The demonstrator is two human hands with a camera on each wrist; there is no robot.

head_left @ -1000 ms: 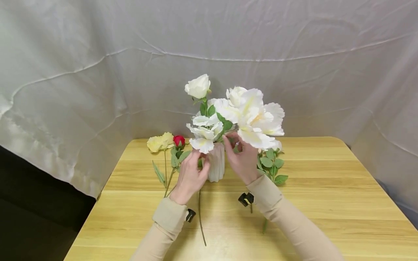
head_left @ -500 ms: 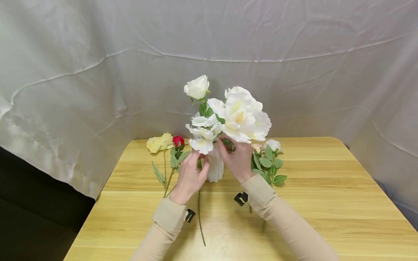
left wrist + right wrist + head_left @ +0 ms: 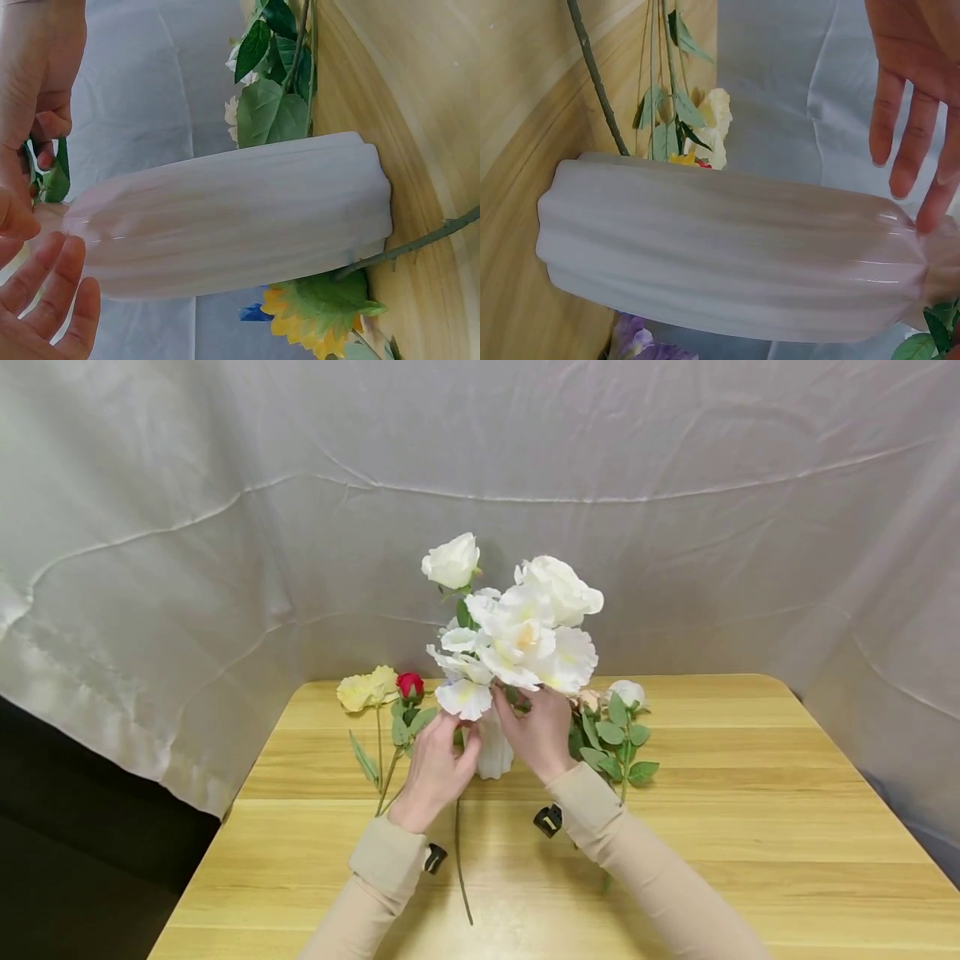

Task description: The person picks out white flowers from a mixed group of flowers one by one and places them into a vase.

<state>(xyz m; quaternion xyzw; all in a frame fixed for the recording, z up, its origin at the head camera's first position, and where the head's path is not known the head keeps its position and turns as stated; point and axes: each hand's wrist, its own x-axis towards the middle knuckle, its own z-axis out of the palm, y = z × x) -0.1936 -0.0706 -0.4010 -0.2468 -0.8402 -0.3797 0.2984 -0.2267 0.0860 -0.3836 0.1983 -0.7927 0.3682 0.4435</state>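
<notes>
A white fluted vase (image 3: 493,747) stands upright on the table, bearing several white blooms, including a white rose (image 3: 452,562) on the left. My right hand (image 3: 542,731) grips a leafy stem just above the vase's neck, below a large white ruffled flower (image 3: 525,639) with a yellow centre. In the left wrist view, its fingers (image 3: 49,127) curl by the green leaves (image 3: 56,180). My left hand (image 3: 438,764) is at the left of the neck, its fairly straight fingers (image 3: 911,142) touching the vase near its rim in the right wrist view. Blooms hide the vase's mouth.
A yellow flower (image 3: 367,687) and a red rose (image 3: 410,685) lie left of the vase, with a sunflower (image 3: 319,315) close by. Leafy stems with a white bloom (image 3: 626,693) lie at right. A bare stem (image 3: 461,868) extends toward the front.
My right hand has moved left and slightly down toward the vase, bringing the large white ruffled flower left over the other blooms. My left hand has stayed at the vase's neck.
</notes>
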